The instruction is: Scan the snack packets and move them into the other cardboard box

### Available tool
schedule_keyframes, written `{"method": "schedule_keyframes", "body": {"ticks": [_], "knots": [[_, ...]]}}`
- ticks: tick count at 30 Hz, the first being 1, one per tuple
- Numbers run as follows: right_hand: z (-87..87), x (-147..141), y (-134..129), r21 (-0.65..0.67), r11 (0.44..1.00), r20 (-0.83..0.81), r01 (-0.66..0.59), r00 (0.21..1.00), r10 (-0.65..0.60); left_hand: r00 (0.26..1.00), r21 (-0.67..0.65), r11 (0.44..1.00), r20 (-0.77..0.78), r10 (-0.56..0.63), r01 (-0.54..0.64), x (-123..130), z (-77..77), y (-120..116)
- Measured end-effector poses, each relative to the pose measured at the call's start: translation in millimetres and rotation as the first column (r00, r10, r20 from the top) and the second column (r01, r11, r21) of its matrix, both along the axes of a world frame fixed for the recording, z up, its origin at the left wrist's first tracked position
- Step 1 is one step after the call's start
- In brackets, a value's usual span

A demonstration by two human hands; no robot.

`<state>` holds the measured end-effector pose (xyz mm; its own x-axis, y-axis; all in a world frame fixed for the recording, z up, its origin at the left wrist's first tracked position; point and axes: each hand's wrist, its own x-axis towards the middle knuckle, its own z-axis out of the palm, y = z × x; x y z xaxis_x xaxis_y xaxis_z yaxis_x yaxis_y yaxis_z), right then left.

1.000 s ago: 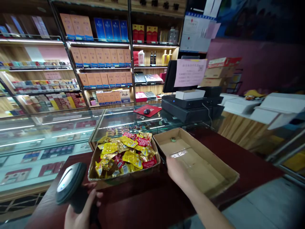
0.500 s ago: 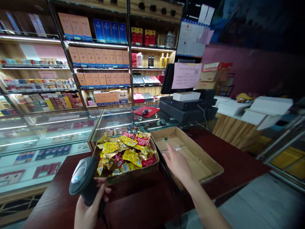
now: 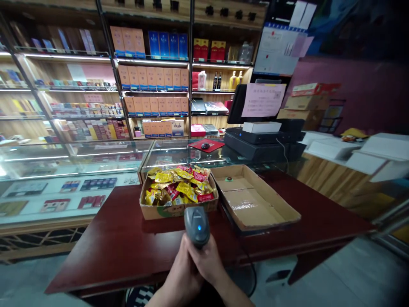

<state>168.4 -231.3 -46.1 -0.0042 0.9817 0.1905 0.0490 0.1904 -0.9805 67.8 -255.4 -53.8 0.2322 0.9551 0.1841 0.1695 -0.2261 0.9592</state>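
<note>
A dark grey barcode scanner (image 3: 196, 224) with a lit blue light is upright above the near edge of the table. Both hands close round its handle: my left hand (image 3: 182, 270) from the left and my right hand (image 3: 209, 261) from the right. Most of the handle is hidden by the fingers. Just beyond the scanner stands a cardboard box (image 3: 169, 212) heaped with small yellow and red snack packets (image 3: 187, 187). To its right lies a shallow cardboard tray (image 3: 265, 209) with one small green-and-brown item (image 3: 228, 178) near its far end.
The dark red table (image 3: 118, 243) carries both boxes. Behind it are a glass display counter (image 3: 64, 187), a red mat with a computer mouse (image 3: 205, 146), and a monitor with a pink sheet (image 3: 263, 100). A black cable (image 3: 254, 273) hangs at the table's near edge.
My right hand has left the cardboard tray and joined my left on the scanner's handle. The scanner has moved right, in front of the packets. The camera view has turned left.
</note>
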Motion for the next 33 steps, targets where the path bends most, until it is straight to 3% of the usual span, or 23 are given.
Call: {"method": "schedule_keyframes", "body": {"ticks": [1,3,5,10,14,17,18,20,22,24,26,28,30,33], "knots": [[-1.6,6,0,0.008,1.0,-0.02,0.024,1.0,-0.024,1.0,0.026,1.0,-0.021,-0.014,0.015,-7,3.1,-2],[-1.8,18,2,0.025,0.998,-0.081,0.065,0.995,-0.062,0.947,0.035,0.976,-0.25,-0.201,0.217,-28,13.8,2],[-0.2,28,7,0.002,0.998,-0.174,0.06,0.983,-0.058,0.902,0.01,0.98,-0.391,-0.181,0.201,-52,29.6,18],[-0.9,33,28,-0.13,0.99,-0.264,-0.045,0.964,0.009,0.802,0.251,0.967,-0.571,0.176,-0.034,-90,79.9,103],[-3.5,26,39,-0.199,0.979,-0.207,-0.038,0.978,-0.004,0.588,0.458,0.868,-0.654,0.477,-0.194,-86,108.7,177],[-1.6,23,42,-0.183,0.982,-0.179,-0.053,0.984,0.02,0.461,0.521,0.852,-0.746,0.481,-0.046,-70,116.1,216],[0.0,22,42,-0.183,0.981,-0.171,-0.065,0.985,0.033,0.452,0.494,0.868,-0.786,0.423,0.048,-64,116.7,225],[3.6,22,42,-0.207,0.975,-0.157,-0.087,0.986,0.055,0.401,0.425,0.9,-0.845,0.355,0.098,-54,116.1,237],[6.6,21,41,-0.239,0.966,-0.157,-0.101,0.986,0.064,0.316,0.373,0.927,-0.877,0.362,-0.027,-47,113.6,243],[7.8,21,41,-0.243,0.966,-0.171,-0.093,0.984,0.052,0.236,0.35,0.919,-0.892,0.386,-0.182,-45,108.9,247],[6.7,21,42,-0.226,0.97,-0.188,-0.088,0.981,0.045,0.229,0.359,0.9,-0.881,0.415,-0.247,-46,102.8,249],[4.5,22,44,-0.2,0.976,-0.198,-0.087,0.979,0.047,0.279,0.427,0.865,-0.825,0.492,-0.264,-48,96.6,249],[2.4,23,46,-0.161,0.984,-0.21,-0.081,0.977,0.046,0.358,0.478,0.838,-0.758,0.545,-0.264,-50,92.2,248],[1.5,22,49,-0.113,0.992,-0.224,-0.054,0.974,0.027,0.507,0.46,0.858,-0.696,0.508,-0.227,-54,90.4,244]]}}
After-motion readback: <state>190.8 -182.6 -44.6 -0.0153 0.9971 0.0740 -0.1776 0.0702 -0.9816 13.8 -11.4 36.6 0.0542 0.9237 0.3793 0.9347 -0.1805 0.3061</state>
